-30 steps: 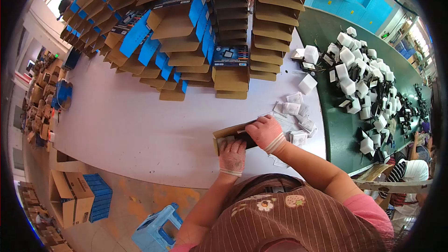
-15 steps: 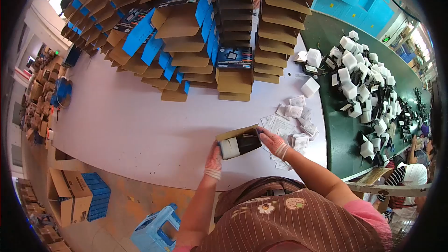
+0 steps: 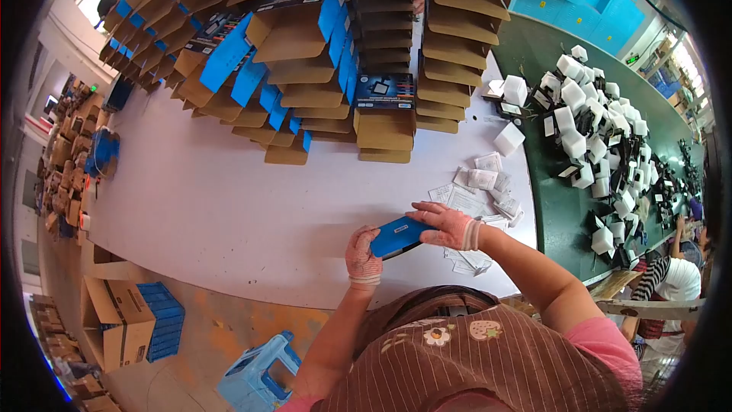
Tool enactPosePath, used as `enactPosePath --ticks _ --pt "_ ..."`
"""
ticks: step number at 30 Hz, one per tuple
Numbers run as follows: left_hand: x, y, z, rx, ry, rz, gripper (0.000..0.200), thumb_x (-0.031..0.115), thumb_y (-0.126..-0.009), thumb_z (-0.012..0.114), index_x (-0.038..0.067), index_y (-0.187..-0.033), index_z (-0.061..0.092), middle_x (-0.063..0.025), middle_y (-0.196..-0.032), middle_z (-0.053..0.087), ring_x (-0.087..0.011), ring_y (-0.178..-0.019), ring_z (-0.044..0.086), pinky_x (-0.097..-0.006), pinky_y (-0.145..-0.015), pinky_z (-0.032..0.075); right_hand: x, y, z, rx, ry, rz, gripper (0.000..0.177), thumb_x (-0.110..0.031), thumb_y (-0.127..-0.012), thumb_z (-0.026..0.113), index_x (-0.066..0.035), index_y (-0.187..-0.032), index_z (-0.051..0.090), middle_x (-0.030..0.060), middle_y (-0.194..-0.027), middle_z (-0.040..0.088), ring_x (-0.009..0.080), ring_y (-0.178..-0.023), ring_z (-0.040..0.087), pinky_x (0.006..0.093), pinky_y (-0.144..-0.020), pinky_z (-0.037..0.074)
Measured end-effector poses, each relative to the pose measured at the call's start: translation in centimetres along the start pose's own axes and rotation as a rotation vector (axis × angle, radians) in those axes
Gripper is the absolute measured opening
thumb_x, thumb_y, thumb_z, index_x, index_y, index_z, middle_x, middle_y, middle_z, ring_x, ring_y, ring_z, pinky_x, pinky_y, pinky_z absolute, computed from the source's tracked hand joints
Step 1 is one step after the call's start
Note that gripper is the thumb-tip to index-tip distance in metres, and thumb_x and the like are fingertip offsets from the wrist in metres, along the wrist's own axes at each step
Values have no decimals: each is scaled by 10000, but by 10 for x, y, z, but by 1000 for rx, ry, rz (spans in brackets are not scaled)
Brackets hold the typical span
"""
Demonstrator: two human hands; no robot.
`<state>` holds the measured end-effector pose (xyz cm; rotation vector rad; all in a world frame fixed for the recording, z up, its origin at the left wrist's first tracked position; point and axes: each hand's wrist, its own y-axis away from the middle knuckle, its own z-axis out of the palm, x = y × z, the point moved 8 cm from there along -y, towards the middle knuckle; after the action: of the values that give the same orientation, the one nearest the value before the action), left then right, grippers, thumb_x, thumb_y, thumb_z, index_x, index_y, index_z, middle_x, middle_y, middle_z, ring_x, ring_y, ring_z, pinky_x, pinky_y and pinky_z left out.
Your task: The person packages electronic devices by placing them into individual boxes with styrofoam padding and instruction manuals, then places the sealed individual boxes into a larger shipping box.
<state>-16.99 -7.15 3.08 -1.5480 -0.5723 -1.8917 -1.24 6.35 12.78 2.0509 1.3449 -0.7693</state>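
Observation:
A small cardboard box (image 3: 398, 236) is held just above the front of the table, its blue side with a small white label facing up. At its left end my left hand (image 3: 362, 258), in a thin light glove, is closed round it. My right hand (image 3: 451, 227), gloved as well, grips the right end with its fingers laid over the blue side. The inside of the box is hidden. Beside my right hand lie folded paper leaflets (image 3: 463, 200) and small bagged packets (image 3: 482, 179).
Open boxes (image 3: 301, 27) stand in tall stacks across the back of the white table (image 3: 206, 198). Black devices with white foam blocks (image 3: 573, 145) cover part of the green table (image 3: 537, 53). A blue stool (image 3: 255, 374) and a carton (image 3: 118, 320) stand on the floor. Co-workers are at right.
The box was open, showing a white and a black item inside; its blue side now covers the top. My right hand has moved onto that side, and my left hand has shifted its hold.

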Motion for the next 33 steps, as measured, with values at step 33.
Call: enactPosePath --ticks 33 --pt "99 -19 -29 -141 -1552 459 810 337 -652 829 88 -1351 505 -166 -1258 467 -367 -1136 464 -509 -953 403 96 53 -76 538 527 477 593 -294 -810 699 -151 -1344 484 150 -1376 482 343 -1279 431 470 -1092 329"
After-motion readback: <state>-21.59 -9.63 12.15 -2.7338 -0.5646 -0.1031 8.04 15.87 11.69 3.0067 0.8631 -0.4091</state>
